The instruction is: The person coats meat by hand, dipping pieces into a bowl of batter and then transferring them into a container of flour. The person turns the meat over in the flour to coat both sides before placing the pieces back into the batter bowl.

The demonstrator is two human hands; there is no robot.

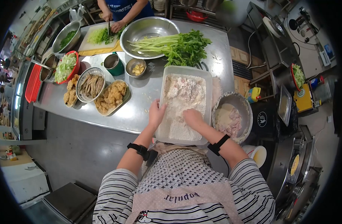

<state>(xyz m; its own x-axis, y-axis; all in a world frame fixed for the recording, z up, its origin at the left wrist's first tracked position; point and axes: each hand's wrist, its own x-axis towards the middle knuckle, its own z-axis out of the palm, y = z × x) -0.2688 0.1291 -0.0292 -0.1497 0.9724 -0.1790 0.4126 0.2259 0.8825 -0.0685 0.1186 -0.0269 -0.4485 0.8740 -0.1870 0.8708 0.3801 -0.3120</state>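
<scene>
A white plastic tub [209, 86] of pale flour [186, 128] sits at the table's front edge, close to my body. Floury pieces of meat [186, 86] lie toward its far end. My left hand [156, 112] grips the tub's left wall, thumb near the rim. Inside the tub, my right hand [193, 118] is curled down into the flour; its fingertips are hidden, and I cannot see what they hold. Just right of the tub stands a round metal pot [248, 108] with raw meat pieces [233, 123] in pale batter.
A steel bowl [148, 26] bears celery [186, 46]. Fried chicken [113, 95], a bowl of small fish [91, 85], a green mug [115, 64] and a red colander [76, 67] stand left. Across the table, another person's hands [116, 26] cut greens. A white bucket [259, 155] stands lower right.
</scene>
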